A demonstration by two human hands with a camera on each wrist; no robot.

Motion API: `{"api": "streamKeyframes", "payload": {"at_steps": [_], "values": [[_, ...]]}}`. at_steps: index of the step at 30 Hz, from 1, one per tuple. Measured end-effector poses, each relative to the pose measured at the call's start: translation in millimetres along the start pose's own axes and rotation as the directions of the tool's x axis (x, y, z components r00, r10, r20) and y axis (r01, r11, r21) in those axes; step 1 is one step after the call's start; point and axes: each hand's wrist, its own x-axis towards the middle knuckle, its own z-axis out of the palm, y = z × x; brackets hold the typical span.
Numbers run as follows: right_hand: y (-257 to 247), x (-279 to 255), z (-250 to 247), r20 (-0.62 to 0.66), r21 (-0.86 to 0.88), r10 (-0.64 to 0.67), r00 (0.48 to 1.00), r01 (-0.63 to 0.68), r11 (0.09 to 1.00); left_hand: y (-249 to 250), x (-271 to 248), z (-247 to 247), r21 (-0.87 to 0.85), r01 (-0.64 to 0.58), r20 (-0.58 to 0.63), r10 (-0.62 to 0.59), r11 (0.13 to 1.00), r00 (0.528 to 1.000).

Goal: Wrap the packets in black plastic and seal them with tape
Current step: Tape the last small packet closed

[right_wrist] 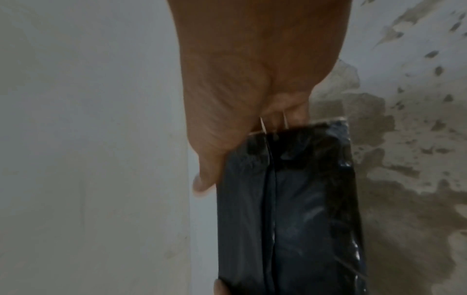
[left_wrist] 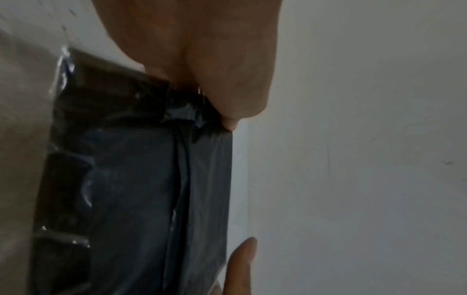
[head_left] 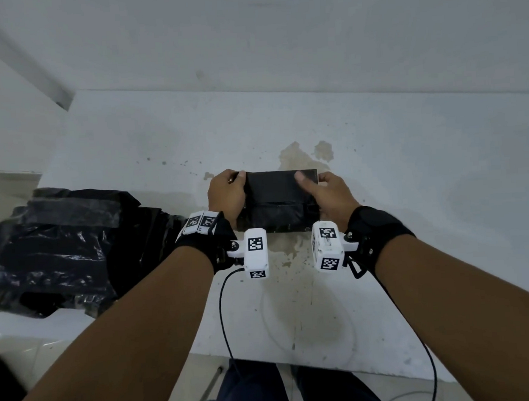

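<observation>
A flat packet wrapped in black plastic [head_left: 280,199] sits at the middle of the white table, held between both hands. My left hand [head_left: 227,193] grips its left end, thumb on top near the far corner. My right hand [head_left: 327,190] grips the right end, thumb [head_left: 302,178] lying across the top face. The left wrist view shows the packet [left_wrist: 141,179] with shiny clear tape on its folds and my left hand [left_wrist: 222,83] at its end. Seen from the right wrist, my right hand [right_wrist: 242,99] holds the packet [right_wrist: 303,199] by its end.
A crumpled heap of black plastic sheet [head_left: 62,250] with a taped strip lies at the table's left edge. The white table [head_left: 411,191] has brown stains [head_left: 303,154] around the packet. A white wall stands behind. Cables hang from both wrists.
</observation>
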Motion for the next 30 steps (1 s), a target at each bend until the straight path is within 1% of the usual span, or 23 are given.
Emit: {"api": "streamKeyframes", "payload": {"at_steps": [1, 2, 4, 6, 8, 10, 12, 13, 14, 15, 17, 18, 20, 23, 26, 30], "values": [[0.2, -2.5, 1.2, 0.071, 0.035, 0.022, 0.997, -0.025, 0.999, 1.2, -0.4, 0.2, 0.01, -0.018, -0.011, 0.018, 1.0, 1.0], [1.2, -4.2, 2.0, 0.113, 0.023, 0.02, 0.993, -0.022, 0.999, 3.0, -0.6, 0.0, 0.003, -0.032, -0.024, 0.032, 0.999, 0.999], [3.9, -5.4, 1.4, 0.116, -0.011, -0.027, 0.993, 0.028, 1.0, 6.9, -2.3, -1.4, -0.062, -0.042, -0.023, 0.041, 0.997, 0.999], [7.0, -5.0, 0.2, 0.082, 0.003, -0.048, 0.995, 0.048, 0.999, 8.3, -5.7, -4.7, -0.141, -0.004, 0.047, 0.01, 0.99, 0.999], [9.4, -4.7, -0.7, 0.075, -0.004, -0.064, 0.995, 0.064, 0.998, 4.5, -8.2, -9.8, -0.161, 0.055, 0.169, -0.027, 0.985, 0.985], [11.3, -4.8, -0.6, 0.07, -0.013, -0.06, 0.996, 0.061, 0.998, -5.3, -6.5, -13.1, -0.095, 0.072, 0.244, -0.047, 0.993, 0.969], [14.0, -3.3, -1.4, 0.034, -0.045, -0.029, 0.999, 0.03, 0.999, -12.1, -6.4, -13.6, -0.034, 0.062, 0.239, -0.052, 0.998, 0.97], [16.1, -1.9, -2.3, 0.008, -0.106, -0.026, 1.0, 0.027, 0.994, -14.0, -6.9, -13.6, 0.002, 0.054, 0.223, -0.053, 0.999, 0.973], [17.6, -1.6, -3.3, -0.018, -0.203, -0.039, 0.999, 0.035, 0.979, -15.1, -7.3, -13.6, 0.051, 0.045, 0.209, -0.055, 0.998, 0.976], [19.7, -1.0, -4.2, -0.043, -0.312, -0.061, 0.997, 0.045, 0.949, -15.9, -8.0, -13.2, 0.111, 0.033, 0.2, -0.055, 0.993, 0.978], [21.8, -0.2, -5.2, -0.073, -0.507, -0.098, 0.992, 0.048, 0.861, -16.0, -9.4, -11.0, 0.28, -0.002, 0.171, -0.048, 0.96, 0.984], [21.9, -1.0, -4.9, -0.081, -0.585, -0.106, 0.991, 0.039, 0.81, -15.9, -10.1, -9.9, 0.357, -0.01, 0.149, -0.046, 0.934, 0.988], [21.5, -1.2, -6.4, -0.101, -0.676, -0.104, 0.989, 0.009, 0.737, -11.2, -12.0, -8.3, 0.46, -0.014, 0.133, -0.053, 0.888, 0.99], [24.3, -0.9, -8.7, -0.114, -0.72, -0.076, 0.991, -0.029, 0.694, -9.4, -15.8, -10.8, 0.537, -0.029, 0.141, -0.056, 0.843, 0.988], [27.0, -1.4, -8.9, -0.123, -0.763, -0.068, 0.99, -0.05, 0.644, -12.0, -15.6, -14.0, 0.555, -0.015, 0.13, -0.068, 0.832, 0.989], [26.3, -1.4, -8.5, -0.173, -0.781, -0.05, 0.984, -0.106, 0.616, -13.1, -15.4, -11.9, 0.562, 0.009, 0.106, -0.083, 0.827, 0.991]]}}
